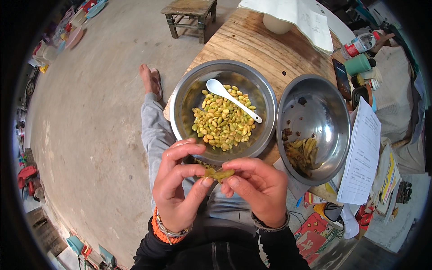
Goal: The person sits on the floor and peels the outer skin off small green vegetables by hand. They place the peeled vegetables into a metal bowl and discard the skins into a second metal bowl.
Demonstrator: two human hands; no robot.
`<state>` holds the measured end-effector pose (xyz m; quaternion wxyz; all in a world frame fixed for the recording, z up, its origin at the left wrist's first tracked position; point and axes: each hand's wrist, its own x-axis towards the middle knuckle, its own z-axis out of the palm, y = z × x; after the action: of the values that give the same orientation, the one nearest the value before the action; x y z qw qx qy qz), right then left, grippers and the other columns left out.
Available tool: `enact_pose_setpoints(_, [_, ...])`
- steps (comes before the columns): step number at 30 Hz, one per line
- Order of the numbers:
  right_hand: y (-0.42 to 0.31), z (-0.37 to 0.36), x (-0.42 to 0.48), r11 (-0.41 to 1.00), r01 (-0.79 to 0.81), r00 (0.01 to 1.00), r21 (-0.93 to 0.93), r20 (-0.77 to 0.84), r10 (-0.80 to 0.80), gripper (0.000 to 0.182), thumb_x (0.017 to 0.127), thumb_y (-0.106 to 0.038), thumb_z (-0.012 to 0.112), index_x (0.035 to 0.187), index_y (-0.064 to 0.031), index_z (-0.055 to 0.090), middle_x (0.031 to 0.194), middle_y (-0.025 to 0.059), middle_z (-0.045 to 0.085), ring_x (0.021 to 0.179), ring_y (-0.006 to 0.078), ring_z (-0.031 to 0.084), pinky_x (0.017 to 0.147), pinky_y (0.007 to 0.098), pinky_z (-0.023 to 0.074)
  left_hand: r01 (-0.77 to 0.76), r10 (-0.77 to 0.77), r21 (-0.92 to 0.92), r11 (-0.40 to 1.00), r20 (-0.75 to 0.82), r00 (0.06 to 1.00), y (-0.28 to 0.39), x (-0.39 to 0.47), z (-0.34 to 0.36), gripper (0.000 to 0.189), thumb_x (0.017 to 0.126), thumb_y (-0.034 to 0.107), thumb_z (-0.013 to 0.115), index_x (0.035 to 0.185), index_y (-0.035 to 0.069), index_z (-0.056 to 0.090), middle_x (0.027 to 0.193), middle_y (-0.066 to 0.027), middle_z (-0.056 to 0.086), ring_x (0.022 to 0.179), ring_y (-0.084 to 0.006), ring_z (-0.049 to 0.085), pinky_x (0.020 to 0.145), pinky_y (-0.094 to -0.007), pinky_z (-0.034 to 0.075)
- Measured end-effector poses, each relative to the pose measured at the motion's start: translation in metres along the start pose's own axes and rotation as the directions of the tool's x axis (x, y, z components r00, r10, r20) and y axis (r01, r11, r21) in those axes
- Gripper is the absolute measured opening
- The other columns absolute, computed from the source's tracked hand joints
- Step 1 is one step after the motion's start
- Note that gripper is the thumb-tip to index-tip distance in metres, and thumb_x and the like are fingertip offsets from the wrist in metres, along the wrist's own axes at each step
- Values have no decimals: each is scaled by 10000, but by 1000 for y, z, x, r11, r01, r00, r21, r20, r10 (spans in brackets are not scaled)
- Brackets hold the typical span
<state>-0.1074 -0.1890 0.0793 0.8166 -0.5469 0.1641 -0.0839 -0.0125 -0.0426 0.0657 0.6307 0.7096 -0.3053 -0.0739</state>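
Observation:
Between my two hands is a green soybean pod [221,174], pinched at both ends. My left hand [180,185] holds its left end between thumb and forefinger, the other fingers raised. The thumb and fingers of my right hand [258,189] grip the right end. Just beyond them a wide stainless steel bowl [179,87] holds many shelled green-yellow soybeans [222,118], with a white spoon [233,99] lying on top. To the right, a second steel basin [324,98] contains several unshelled pods [305,150] and dark brown bits. More pods show partly behind my fingers, in something mostly hidden.
Both bowls rest on a wooden table [233,37]. Printed papers [361,155], a phone [341,79], a green cup [357,64] and a plastic bottle [361,45] crowd the right side. A small wooden stool [189,10] stands on the concrete floor [91,118] beyond my foot.

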Motion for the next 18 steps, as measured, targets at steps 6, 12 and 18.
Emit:
enact_pose_setpoints(6, [5, 7, -6, 999, -1, 1000, -36, -27, 0, 202, 944, -44, 614, 1116, 62, 622, 863, 75, 681, 714, 80, 628, 605, 210, 499, 8, -9, 32, 999, 24, 1000, -1, -11, -6, 173, 767, 64, 744, 908, 11, 657, 1194, -167, 595, 1206, -360, 500, 1039, -491, 370])
enact_pose_setpoints(12, [7, 7, -7, 999, -24, 999, -37, -35, 22, 189, 943, -42, 614, 1106, 52, 628, 826, 77, 671, 657, 70, 601, 571, 200, 478, -21, 21, 133, 991, 1, 1000, 1, -5, -5, 217, 761, 122, 769, 907, 12, 654, 1196, -172, 591, 1196, -373, 504, 1036, -500, 375])
enact_pose_setpoints(18, [3, 2, -5, 996, -56, 998, 69, -30, 59, 195, 954, -54, 598, 1120, 47, 610, 769, 68, 641, 588, 45, 550, 507, 171, 425, -78, 80, 68, 995, -39, 996, -5, -5, -8, 230, 803, 192, 756, 823, 15, 612, 1161, -172, 606, 1165, -360, 521, 1021, -491, 383])
